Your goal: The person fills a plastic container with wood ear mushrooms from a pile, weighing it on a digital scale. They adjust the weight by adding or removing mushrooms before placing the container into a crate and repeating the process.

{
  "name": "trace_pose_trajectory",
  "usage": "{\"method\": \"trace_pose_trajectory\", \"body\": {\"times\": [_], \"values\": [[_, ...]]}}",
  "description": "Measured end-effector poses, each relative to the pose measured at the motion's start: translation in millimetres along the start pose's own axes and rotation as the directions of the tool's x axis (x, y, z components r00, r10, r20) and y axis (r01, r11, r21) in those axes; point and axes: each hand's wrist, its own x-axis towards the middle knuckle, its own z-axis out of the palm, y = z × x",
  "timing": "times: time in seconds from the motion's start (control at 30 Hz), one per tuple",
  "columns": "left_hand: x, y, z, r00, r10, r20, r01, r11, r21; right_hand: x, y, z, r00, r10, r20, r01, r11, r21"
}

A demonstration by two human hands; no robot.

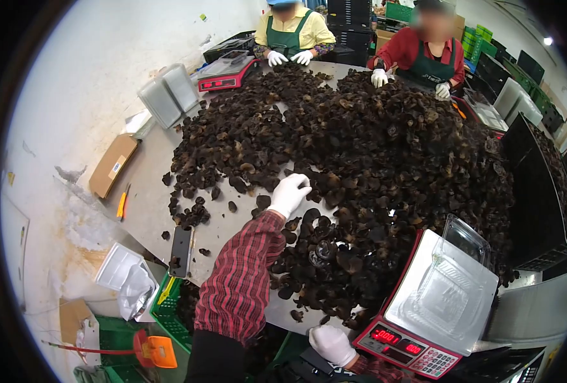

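My left hand (pixel 289 195), in a white glove and plaid sleeve, reaches over the near edge of a big heap of dark wood ear mushrooms (pixel 385 147). Its fingers are curled together; what they may hold is hidden. My right hand (pixel 332 345), gloved in white too, is closed at the table's front edge, close to the scale's left corner. Whether anything is inside it cannot be seen. The red scale (pixel 417 345) has lit red digits, and on its silver plate lies a clear plastic tray (pixel 449 290). A clear plastic lid (pixel 465 239) leans behind the tray.
Two co-workers in green aprons (pixel 287 38) (pixel 433 67) stand across the table (pixel 149 185). A second scale (pixel 226 76), stacked clear trays (pixel 169 96), an orange knife (pixel 123 203) and a phone (pixel 181 250) lie leftward. A black crate (pixel 542 191) stands right; a green crate (pixel 169 313) sits below.
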Motion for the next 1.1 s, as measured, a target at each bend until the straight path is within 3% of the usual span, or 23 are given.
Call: {"method": "trace_pose_trajectory", "body": {"times": [0.07,0.13,0.2,0.3,0.43,0.47,0.53,0.6,0.63,0.67,0.77,0.8,0.87,0.97,1.03,1.1], "values": [[-0.3,13.8,5.8,0.984,-0.163,0.077,0.157,0.985,0.072,0.8,-0.8,-1.4,1.000,-0.005,-0.002,0.005,1.000,0.004],[-2.4,10.6,20.8,0.989,-0.138,0.049,0.128,0.978,0.162,2.6,-0.7,-3.4,1.000,-0.004,-0.008,0.004,1.000,0.002],[-0.5,2.3,37.1,0.985,-0.111,0.135,0.055,0.931,0.361,2.9,-1.3,-3.5,1.000,-0.010,-0.025,0.010,1.000,0.021],[-2.2,4.0,34.4,0.991,-0.078,0.105,0.045,0.957,0.286,1.3,1.0,-1.4,0.999,-0.019,-0.031,0.020,0.999,0.037],[-43.8,44.1,-39.6,0.998,0.062,0.008,-0.062,0.998,0.016,3.8,-0.7,-4.5,0.999,-0.021,-0.037,0.022,0.999,0.031],[-66.0,57.4,-67.7,0.998,0.055,0.010,-0.055,0.998,0.036,2.8,-0.4,-3.5,0.999,-0.024,-0.038,0.025,0.999,0.041],[-119.9,57.6,-113.9,0.987,0.148,-0.058,-0.122,0.939,0.322,2.3,0.7,-1.7,0.999,-0.009,-0.043,0.011,0.999,0.042],[-174.6,56.2,-156.9,0.998,-0.031,-0.045,0.047,0.902,0.430,3.2,0.6,-3.7,1.000,-0.011,-0.015,0.011,0.999,0.032],[-200.3,50.5,-175.5,0.971,-0.238,0.025,0.191,0.833,0.519,2.2,1.9,-2.1,1.000,-0.008,-0.017,0.008,1.000,0.018],[-230.8,27.9,-187.9,0.962,-0.267,0.049,0.218,0.868,0.447,1.6,1.0,-0.4,1.000,-0.005,-0.018,0.005,1.000,0.004],[-277.5,11.5,-197.4,0.953,-0.280,0.114,0.156,0.779,0.607,3.9,-2.1,-1.9,0.999,-0.018,-0.035,0.019,1.000,0.007],[-272.6,22.2,-191.4,0.950,-0.294,0.105,0.170,0.771,0.613,3.4,-0.4,-2.2,1.000,-0.016,-0.026,0.017,1.000,0.011],[-250.5,25.8,-168.7,0.990,-0.143,0.017,0.118,0.871,0.478,2.1,0.2,-0.6,1.000,-0.018,-0.021,0.018,1.000,0.013],[-191.1,30.0,-121.6,1.000,-0.017,0.014,0.011,0.938,0.346,3.1,0.0,-1.9,0.998,-0.024,-0.053,0.024,1.000,0.001],[-151.2,9.2,-85.0,0.996,0.073,-0.046,-0.054,0.941,0.334,2.5,-0.3,-3.2,0.997,-0.030,-0.065,0.031,0.999,0.019],[-116.2,-2.4,-58.2,0.991,0.073,-0.115,-0.014,0.896,0.445,1.6,-0.3,-2.1,0.997,-0.028,-0.073,0.029,1.000,0.011]]}}
